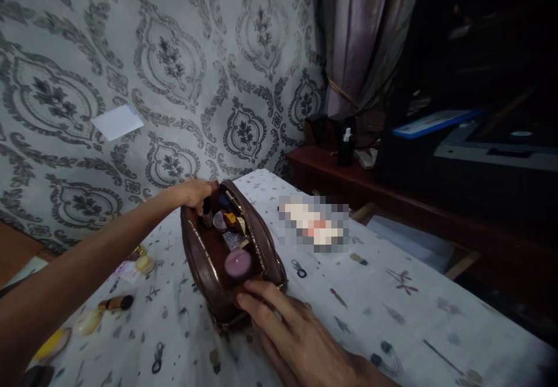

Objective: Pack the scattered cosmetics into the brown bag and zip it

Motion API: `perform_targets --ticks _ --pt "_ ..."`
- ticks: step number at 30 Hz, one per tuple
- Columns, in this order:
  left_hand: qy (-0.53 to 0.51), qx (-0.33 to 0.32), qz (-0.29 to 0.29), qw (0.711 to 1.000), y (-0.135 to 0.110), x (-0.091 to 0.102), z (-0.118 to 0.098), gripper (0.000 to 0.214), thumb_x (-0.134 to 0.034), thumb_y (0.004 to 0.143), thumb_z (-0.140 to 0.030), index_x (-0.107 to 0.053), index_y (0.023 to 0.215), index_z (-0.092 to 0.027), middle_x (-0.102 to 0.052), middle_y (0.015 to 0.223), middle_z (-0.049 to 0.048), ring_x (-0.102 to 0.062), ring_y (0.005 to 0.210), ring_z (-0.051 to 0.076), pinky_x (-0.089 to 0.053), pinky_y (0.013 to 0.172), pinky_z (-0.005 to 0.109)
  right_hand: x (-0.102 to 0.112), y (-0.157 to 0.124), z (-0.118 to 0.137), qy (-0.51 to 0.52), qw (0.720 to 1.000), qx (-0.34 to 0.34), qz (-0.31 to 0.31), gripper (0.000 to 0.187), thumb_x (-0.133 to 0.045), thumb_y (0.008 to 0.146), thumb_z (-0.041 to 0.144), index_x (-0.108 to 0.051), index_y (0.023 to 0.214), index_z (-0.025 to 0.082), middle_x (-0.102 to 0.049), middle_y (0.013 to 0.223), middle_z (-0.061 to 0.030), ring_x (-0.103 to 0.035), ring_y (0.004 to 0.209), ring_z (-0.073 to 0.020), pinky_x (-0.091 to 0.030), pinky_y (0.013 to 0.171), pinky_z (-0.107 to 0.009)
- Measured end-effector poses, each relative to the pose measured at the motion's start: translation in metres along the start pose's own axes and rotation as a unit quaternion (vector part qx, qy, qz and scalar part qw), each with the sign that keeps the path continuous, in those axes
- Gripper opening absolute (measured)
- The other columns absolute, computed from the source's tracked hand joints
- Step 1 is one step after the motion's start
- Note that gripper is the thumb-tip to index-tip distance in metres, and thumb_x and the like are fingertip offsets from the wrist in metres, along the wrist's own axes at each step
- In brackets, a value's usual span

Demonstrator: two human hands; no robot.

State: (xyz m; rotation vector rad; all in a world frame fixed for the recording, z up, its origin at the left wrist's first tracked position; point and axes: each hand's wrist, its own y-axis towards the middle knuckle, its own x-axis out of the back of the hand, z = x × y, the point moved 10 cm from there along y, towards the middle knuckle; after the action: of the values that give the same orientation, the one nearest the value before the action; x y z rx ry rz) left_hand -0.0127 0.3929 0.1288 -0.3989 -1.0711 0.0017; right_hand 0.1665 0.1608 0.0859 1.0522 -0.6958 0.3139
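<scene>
A brown leather makeup bag (196,259) lies unzipped on the patterned white cloth, its mouth facing up. My left hand (196,194) reaches over the far end, fingers closed and pointing down inside, at a small dark-capped tube (207,215); the fingertips are partly hidden. At the near end my right hand (292,326) grips the rim of the bag, its thumb out of sight. Within the bag are a round pink container (238,264), a glittery silvery case (234,240), a round pale jar (220,221) and several other small cosmetics.
Left of the bag lie a gold tube with a black cap (115,303), a cream-coloured jar (145,264) and a yellow round item (53,343). A blurred-out item (313,223) rests to the right. Farther back, a dark pump bottle (346,150) stands on a reddish-brown shelf (305,163).
</scene>
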Motion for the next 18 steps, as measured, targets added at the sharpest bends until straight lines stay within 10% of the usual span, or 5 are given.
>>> perform_targets --ticks 18 --pt "0.022 0.031 0.077 0.996 0.002 -0.014 0.001 0.032 -0.079 0.062 -0.031 -0.076 0.094 -0.023 -0.077 0.094 0.0059 -0.068 0.094 0.030 -0.048 0.087 0.038 -0.002 0.001 0.000 -0.001 1.000 0.008 0.001 0.051 -0.042 0.080 0.001 -0.059 0.126 0.016 -0.067 0.123 -0.0136 -0.071 0.103 -0.0220 -0.063 0.080 -0.031"
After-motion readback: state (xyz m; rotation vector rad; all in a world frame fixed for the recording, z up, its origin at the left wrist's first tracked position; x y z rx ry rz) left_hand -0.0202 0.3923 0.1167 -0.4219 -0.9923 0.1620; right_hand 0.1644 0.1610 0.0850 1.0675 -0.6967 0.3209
